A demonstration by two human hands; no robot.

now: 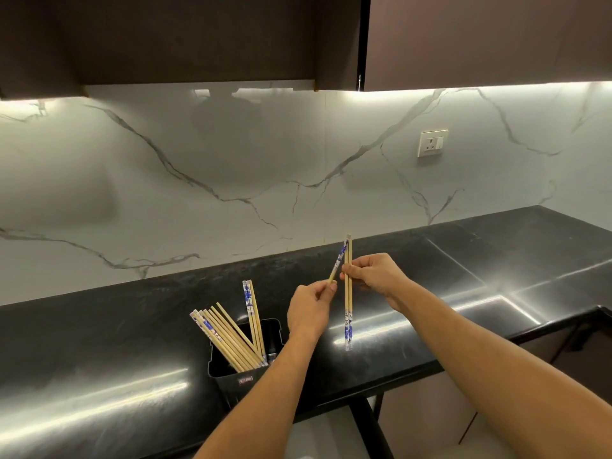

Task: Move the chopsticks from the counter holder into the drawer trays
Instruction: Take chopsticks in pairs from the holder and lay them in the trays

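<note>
A black holder (pixel 245 376) stands on the dark counter (pixel 99 352) near its front edge, with several wooden chopsticks (pixel 228 339) leaning out of it, some with blue-and-white ends. Above the counter, to the holder's right, my left hand (pixel 309 309) pinches one chopstick (pixel 337 263) that tilts up to the right. My right hand (pixel 374 276) pinches a pair of chopsticks (pixel 348 313) held upright, their blue-patterned ends pointing down. The single chopstick's top touches the pair near its top. No drawer or tray is in view.
A white marble backsplash (pixel 231 180) rises behind the counter, with a wall socket (pixel 432 143) at the right. Dark upper cabinets (pixel 198 38) hang overhead. The counter turns a corner at the far right. Lower cabinet fronts (pixel 430 412) show under the counter edge.
</note>
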